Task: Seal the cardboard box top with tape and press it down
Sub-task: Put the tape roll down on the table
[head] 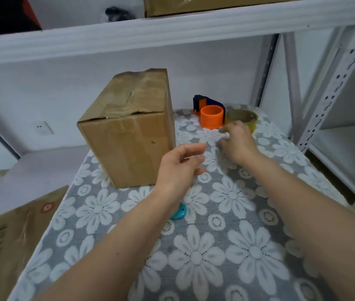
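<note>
- Head view is showing the right hand (238, 142) reaching forward over the desk (226, 246), fingers spread and curled downward, gripping nothing; its fingertips are sitting just in front of the tape roll (242, 118) and close to the orange dispenser (212, 116)
- Left hand (177, 168) is hovering lower and nearer the camera, fingers loosely apart and pointing right, also holding nothing; it is overlapping the lower right corner of the cardboard box (128, 131) in the picture, though whether it is touching the box cannot be told
- Both hands are blurring slightly at the fingertips, and a gap of flowered cloth is showing between them
- Tape roll is lying on its side at the far right of the desk, brown core facing up, just beside the orange dispenser, which is carrying a dark blue part behind it
- Cardboard box is standing upright on the far left part of the desk, its top flaps closed and already covered with wrinkled tape along the centre seam
- A small teal object (179, 210) is peeking out from under the left forearm, resting on the cloth
- Desk is wearing a grey lace cloth with white flowers, and a white metal shelf (172, 29) is spanning overhead, bearing another brown box (204, 5)
</note>
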Motion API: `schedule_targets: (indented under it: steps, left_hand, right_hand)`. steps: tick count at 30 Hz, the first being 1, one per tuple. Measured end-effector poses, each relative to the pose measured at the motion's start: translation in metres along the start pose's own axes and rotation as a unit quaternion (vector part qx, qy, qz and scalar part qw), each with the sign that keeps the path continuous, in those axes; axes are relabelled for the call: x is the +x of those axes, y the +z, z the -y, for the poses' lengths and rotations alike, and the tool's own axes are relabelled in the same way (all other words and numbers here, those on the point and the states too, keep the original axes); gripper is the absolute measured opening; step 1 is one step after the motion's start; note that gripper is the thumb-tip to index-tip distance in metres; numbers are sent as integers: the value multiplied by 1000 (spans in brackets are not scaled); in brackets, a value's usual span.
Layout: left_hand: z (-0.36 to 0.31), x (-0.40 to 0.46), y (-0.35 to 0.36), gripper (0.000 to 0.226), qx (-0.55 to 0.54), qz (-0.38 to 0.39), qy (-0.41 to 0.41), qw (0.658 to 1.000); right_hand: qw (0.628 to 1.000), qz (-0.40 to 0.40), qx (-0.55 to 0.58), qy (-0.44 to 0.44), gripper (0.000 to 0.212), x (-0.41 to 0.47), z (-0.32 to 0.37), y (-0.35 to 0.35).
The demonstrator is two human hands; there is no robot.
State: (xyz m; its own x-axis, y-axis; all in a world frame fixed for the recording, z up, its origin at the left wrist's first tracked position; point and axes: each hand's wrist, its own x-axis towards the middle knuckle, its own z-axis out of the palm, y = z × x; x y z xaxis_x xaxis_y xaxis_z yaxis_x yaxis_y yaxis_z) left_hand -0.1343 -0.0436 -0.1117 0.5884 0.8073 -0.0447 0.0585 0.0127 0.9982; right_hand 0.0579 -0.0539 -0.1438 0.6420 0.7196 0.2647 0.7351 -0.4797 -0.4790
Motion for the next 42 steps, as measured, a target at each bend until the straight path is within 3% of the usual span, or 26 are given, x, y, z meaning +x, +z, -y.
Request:
schedule_targets:
  steps: [7,10,13,18,22,27,30,36,42]
  left_hand:
    - [-1,-27,-22,43,-45,-65,49,996]
    - [1,-37,-33,47,-48,-99,55,992]
    - [-1,-50,-40,46,-54,-107,49,992]
    - [-2,-63,-50,46,-51,-103,45,992]
    - [-2,-67,-56,43,-56,-102,43,992]
    - [-2,-67,-52,43,-61,-95,42,993]
    - [-1,-65,-44,41,-56,-84,39,994]
    - [-2,-48,-24,41,-37,-54,26,998]
    - [-3,-22,2,42,-25,-28,11,999]
  right_hand:
    - [979,152,112,-78,9,-88,55,-6]
    - [959,226,132,-106,25,-116,76,-1]
    - [952,261,82,-136,40,-133,86,11]
    - [958,240,83,-133,21,-145,85,8]
    - [967,196,136,-84,40,-144,77,-10]
    - [976,128,169,-40,23,-142,62,-33]
    - [972,92,214,19,27,-136,49,-35]
    - [938,33,321,128,36,-115,18,-36]
    - [859,-34,424,285,45,-70,-19,-34]
